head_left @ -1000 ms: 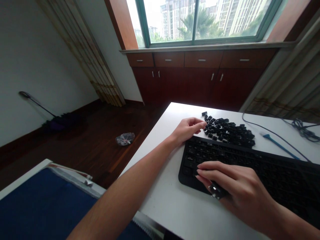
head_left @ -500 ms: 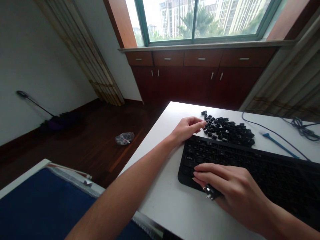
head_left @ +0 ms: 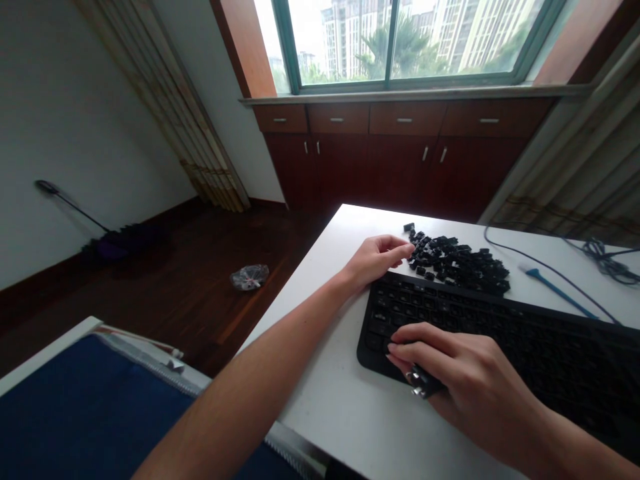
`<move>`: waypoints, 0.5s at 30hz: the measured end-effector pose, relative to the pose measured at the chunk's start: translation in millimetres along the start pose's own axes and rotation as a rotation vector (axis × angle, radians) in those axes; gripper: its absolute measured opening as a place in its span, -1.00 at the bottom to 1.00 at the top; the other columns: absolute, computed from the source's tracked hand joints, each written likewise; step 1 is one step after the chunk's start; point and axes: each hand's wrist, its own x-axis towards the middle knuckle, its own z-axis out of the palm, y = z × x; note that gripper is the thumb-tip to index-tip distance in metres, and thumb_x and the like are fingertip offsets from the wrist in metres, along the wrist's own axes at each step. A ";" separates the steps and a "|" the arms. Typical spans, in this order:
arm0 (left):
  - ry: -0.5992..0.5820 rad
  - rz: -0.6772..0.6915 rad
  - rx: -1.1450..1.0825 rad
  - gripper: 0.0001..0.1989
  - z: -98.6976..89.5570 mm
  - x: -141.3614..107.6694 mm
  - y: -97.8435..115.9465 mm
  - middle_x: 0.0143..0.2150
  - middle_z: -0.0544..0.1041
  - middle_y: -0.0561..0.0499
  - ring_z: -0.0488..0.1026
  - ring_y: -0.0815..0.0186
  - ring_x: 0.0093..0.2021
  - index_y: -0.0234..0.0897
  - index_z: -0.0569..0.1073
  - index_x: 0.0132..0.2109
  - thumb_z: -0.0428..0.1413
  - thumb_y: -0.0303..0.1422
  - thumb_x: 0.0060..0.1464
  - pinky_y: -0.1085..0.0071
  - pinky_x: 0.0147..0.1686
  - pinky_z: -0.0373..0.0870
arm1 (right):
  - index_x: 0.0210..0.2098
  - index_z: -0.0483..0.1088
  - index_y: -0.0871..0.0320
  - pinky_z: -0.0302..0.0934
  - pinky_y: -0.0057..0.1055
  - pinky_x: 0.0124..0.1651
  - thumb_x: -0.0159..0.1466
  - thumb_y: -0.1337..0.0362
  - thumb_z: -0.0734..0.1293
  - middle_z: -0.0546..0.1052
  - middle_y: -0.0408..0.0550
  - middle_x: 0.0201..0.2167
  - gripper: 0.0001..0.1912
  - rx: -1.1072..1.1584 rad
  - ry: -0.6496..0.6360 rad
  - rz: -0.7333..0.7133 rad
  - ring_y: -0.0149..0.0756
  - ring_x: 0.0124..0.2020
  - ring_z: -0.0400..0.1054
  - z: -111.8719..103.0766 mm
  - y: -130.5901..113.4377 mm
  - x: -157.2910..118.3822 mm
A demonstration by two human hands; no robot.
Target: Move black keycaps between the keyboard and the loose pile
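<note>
A black keyboard (head_left: 520, 333) lies on the white table (head_left: 325, 267), with a heap of loose black keycaps (head_left: 465, 263) behind it. At the heap's left edge is my left hand (head_left: 381, 257), its fingers curled and pressed together; what they hold, if anything, is too small to name. My right hand (head_left: 450, 367) rests over the keyboard's front left part, wrapped round a small black tool with metal prongs (head_left: 420, 383) that stick out under the fingers. The palm side of this hand is hidden.
A blue-handled brush (head_left: 560, 292) and a dark cable (head_left: 550, 265) lie at the table's right. Beyond the table are red-brown cabinets (head_left: 400, 167). A plastic bag (head_left: 249, 277) is on the floor, and a blue cloth surface (head_left: 90, 413) at the lower left.
The fingers of my right hand have shifted slightly over the keyboard's left part, and the black tool has tilted a little. My left hand stays at the heap.
</note>
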 end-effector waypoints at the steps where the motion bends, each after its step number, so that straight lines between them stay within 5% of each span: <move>1: -0.002 0.004 -0.002 -0.65 -0.2 0.1 -0.2 -0.30 0.52 0.00 0.37 0.42 -0.35 -0.33 0.55 -0.22 0.33 -0.12 0.00 0.44 -0.27 0.31 | -0.15 0.48 0.12 0.33 -0.40 -0.31 0.37 0.43 0.24 0.59 -0.08 -0.11 -0.80 -0.003 -0.004 -0.002 -0.32 -0.28 0.53 0.1 -0.2 0.1; 6: -0.018 0.029 -0.007 -0.65 -1.2 0.6 -1.5 -0.31 0.51 0.00 0.37 0.43 -0.35 -0.35 0.56 -0.21 0.32 -0.13 0.02 0.45 -0.27 0.30 | -0.15 0.47 0.10 0.32 -0.42 -0.32 0.38 0.36 0.28 0.58 -0.09 -0.12 -0.86 0.025 -0.036 0.014 -0.34 -0.32 0.51 -4.5 -3.0 4.2; 9: -0.015 0.013 -0.023 -0.65 -1.5 0.3 -1.0 -0.31 0.52 0.00 0.38 0.43 -0.34 -0.34 0.56 -0.21 0.32 -0.12 0.01 0.44 -0.26 0.31 | -0.27 0.43 0.11 0.30 -0.45 -0.33 0.36 0.28 0.33 0.55 -0.11 -0.30 -0.93 0.207 0.075 0.130 -0.38 -0.41 0.44 -11.9 -7.2 13.1; 12: 0.022 -0.009 -0.062 -0.66 -1.3 -0.4 1.0 -0.30 0.53 0.00 0.37 0.44 -0.36 -0.34 0.56 -0.22 0.33 -0.14 0.00 0.44 -0.26 0.31 | -0.55 0.23 0.12 0.06 -0.48 -0.57 0.36 0.17 0.33 0.30 -0.22 -0.63 -0.62 0.534 0.159 0.353 -0.47 -0.62 0.15 -21.1 -15.1 30.1; 15: 0.071 -0.003 -0.102 -0.67 -1.1 -0.7 2.1 -0.29 0.54 -0.01 0.36 0.44 -0.38 -0.34 0.55 -0.24 0.33 -0.15 0.01 0.44 -0.28 0.31 | -0.65 0.06 0.11 -0.17 -0.43 -0.64 0.37 0.05 0.30 0.07 -0.26 -0.71 -0.44 0.924 0.183 0.460 -0.49 -0.67 -0.09 -28.2 -27.1 51.0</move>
